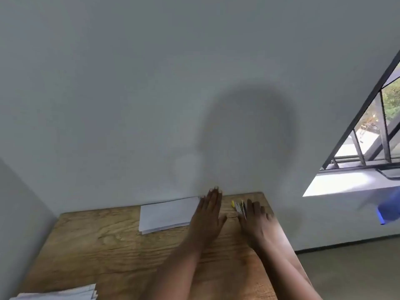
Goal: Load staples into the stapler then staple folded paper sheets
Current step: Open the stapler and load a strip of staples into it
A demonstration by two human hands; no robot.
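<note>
My left hand (207, 215) lies flat on the wooden table (108, 245), fingers straight and pointing at the wall, its edge next to a stack of white folded paper sheets (166, 214). My right hand (256, 221) reaches forward beside it, fingers stretched out. A small blurred object with a yellow tip and grey-white stripes (239, 207), perhaps the stapler or staples, sits against that hand's index finger and thumb. The blur hides whether the fingers close on it.
A second pile of white sheets (62, 293) lies at the table's near left corner. The table stands against a grey wall. A window sill (346, 182) and a blue object (389, 211) are off to the right.
</note>
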